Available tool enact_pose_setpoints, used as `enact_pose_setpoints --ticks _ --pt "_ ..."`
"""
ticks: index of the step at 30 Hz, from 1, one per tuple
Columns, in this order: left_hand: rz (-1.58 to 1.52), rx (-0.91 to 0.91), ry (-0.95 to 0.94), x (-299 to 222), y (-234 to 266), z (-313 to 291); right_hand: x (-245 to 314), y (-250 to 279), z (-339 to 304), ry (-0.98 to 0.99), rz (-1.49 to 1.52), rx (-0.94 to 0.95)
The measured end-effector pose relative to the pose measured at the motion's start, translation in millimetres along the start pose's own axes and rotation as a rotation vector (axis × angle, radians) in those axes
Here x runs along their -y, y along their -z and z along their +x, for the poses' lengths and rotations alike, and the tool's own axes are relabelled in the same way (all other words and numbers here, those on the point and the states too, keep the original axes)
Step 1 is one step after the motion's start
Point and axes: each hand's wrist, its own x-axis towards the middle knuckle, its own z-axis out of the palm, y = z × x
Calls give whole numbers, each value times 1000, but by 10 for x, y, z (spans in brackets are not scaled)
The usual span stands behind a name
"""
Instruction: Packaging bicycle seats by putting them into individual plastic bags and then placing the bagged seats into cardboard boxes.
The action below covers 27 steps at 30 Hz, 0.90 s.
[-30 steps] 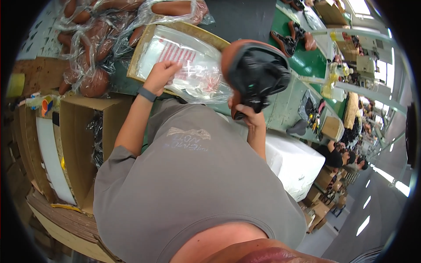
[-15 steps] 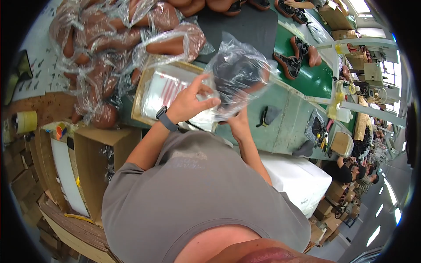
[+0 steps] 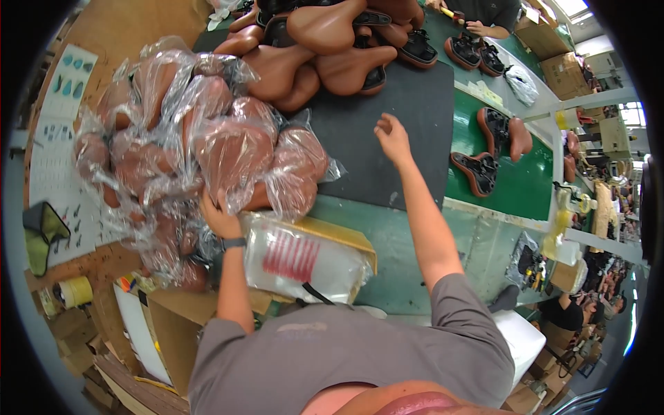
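My left hand [image 3: 220, 217] is at the near side of a pile of brown bicycle saddles in clear plastic bags, its fingers closed on the edge of a bagged bicycle saddle [image 3: 238, 155]. The bag partly hides the fingertips. My right hand [image 3: 393, 140] is held over a dark grey mat [image 3: 346, 145], fingers loosely curved and apart, with nothing in them. Beyond that hand, unbagged brown saddles [image 3: 328, 28] are heaped at the far end of the mat. An open carton [image 3: 363, 245] close to my body contains a stack of clear plastic bags [image 3: 290, 256] with red print.
On the green surface to the right lie two saddles with black undersides up [image 3: 477, 169] and a brown one [image 3: 520, 138]. A co-worker's hands [image 3: 477, 28] are at the far right, one on a hammer-like tool. Cardboard boxes [image 3: 173, 332] stand at lower left.
The bagged saddle held in both hands over the carton has moved left onto the pile with my left hand. My right hand has let go and reached forward over the mat.
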Motion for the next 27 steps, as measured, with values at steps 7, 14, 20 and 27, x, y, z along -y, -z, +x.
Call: enact_pose_setpoints --ticks 7,14,20,27 --pt "-36 117 139 160 -265 -62 -603 -492 2199 417 -457 -45" --pt "107 160 26 14 -272 0 -361 -378 1817 386 -601 -13" --pt "112 145 -6 -57 -80 -13 -447 -86 -575 265 -607 -158" --pt "40 58 -104 70 40 -208 -826 501 -4080 -209 -524 -86"
